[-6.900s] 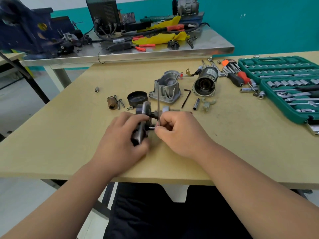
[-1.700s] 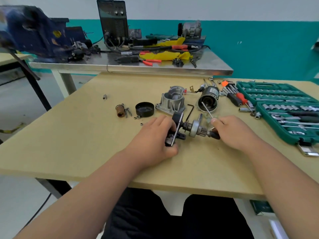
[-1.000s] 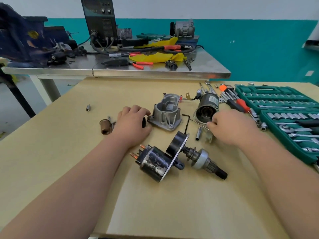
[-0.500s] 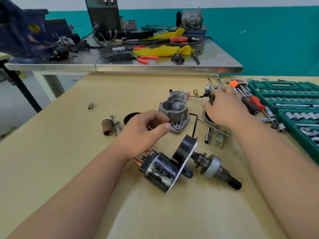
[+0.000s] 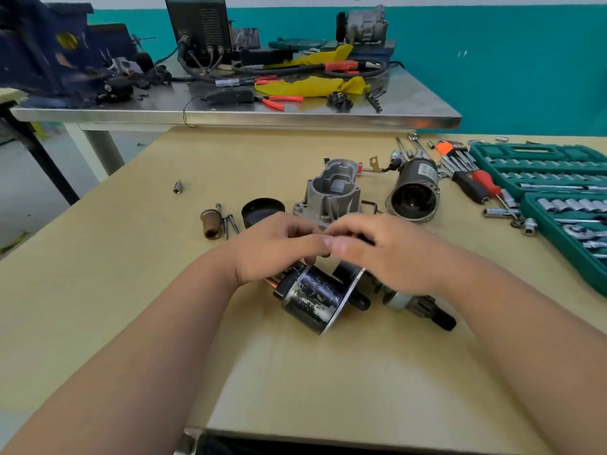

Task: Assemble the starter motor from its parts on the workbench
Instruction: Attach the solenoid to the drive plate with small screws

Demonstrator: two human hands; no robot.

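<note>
Mid-frame, my left hand [image 5: 279, 249] and right hand [image 5: 389, 256] meet above the solenoid [image 5: 312, 298], likely aligning something small; whether either grip pinches anything, I cannot tell.

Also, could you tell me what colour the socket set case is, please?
The case is dark green, seen best in the head view.
</note>
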